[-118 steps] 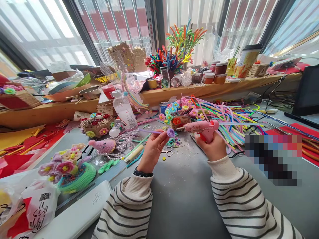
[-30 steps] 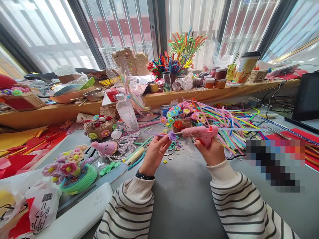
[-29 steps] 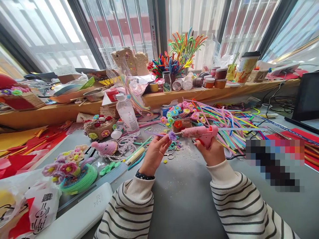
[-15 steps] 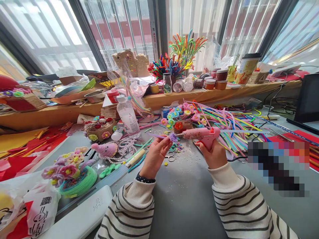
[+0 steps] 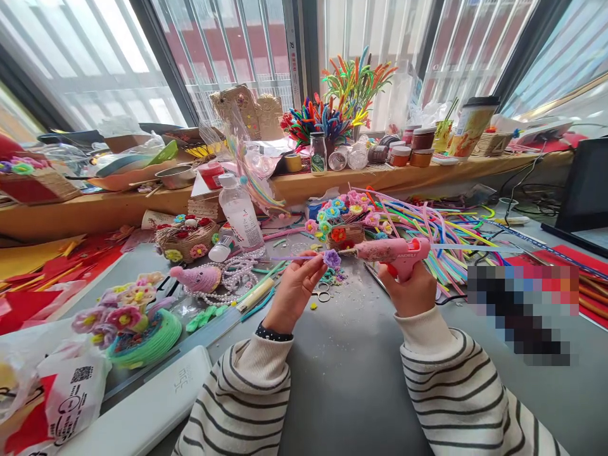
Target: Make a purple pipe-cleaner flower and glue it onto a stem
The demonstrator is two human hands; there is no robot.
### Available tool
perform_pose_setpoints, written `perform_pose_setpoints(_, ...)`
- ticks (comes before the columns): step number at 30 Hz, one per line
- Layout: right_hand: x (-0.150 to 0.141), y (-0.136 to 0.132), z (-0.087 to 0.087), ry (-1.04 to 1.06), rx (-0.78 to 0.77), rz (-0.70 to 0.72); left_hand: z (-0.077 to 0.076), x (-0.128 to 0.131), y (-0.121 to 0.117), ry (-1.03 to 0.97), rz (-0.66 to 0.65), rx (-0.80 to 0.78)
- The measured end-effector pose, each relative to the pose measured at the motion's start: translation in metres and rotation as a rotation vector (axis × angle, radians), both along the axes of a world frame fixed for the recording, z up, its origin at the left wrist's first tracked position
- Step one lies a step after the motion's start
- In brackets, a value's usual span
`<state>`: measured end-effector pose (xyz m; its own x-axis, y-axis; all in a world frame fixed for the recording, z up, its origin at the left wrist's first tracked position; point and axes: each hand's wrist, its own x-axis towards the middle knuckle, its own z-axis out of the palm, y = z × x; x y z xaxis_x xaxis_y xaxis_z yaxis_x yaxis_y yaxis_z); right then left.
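My left hand [image 5: 298, 286] is closed in a pinch on a purple pipe-cleaner flower [image 5: 332, 258], whose thin purple stem sticks out to the left. In my right hand [image 5: 414, 286] is a pink hot glue gun [image 5: 394, 252], gripped by its handle and pointing left. Its nozzle is close to the right side of the flower; whether they touch I cannot tell. A translucent glue stick [image 5: 475, 249] juts from the gun's back end. Below the flower, a small pair of scissors [image 5: 323, 295] lies on the grey table [image 5: 351, 392].
Behind my hands stands a woven basket [image 5: 346, 235] with fluffy flowers, beside a heap of pipe cleaners [image 5: 441, 234]. To the left are a clear bottle [image 5: 240, 214], pearl strings [image 5: 237, 271], a pink crocheted cone [image 5: 196, 278], a green flower pot [image 5: 147, 342] and a white box [image 5: 152, 405].
The glue gun has shifted slightly right, and the flower now shows more fully, turned toward me with its stem extending left. Both hands keep their hold.
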<state>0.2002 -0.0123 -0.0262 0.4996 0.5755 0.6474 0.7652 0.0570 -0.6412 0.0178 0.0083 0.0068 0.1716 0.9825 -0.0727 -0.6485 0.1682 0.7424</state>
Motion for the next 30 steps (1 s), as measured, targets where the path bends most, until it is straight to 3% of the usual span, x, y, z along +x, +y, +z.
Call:
perform_pose_setpoints(17,0.003,0.004,-0.006,0.046,0.032,0.075,0.001,0.001,-0.001,-0.015,0.006,-0.002)
perform_pose_setpoints(24,0.000,0.001,0.003,0.059,-0.001,0.029,-0.001,0.001,-0.001,-0.016,0.002,-0.002)
perform_pose_setpoints(30,-0.003,0.000,0.002,0.015,0.007,-0.004,-0.001,0.001,-0.001,-0.033,-0.013,-0.006)
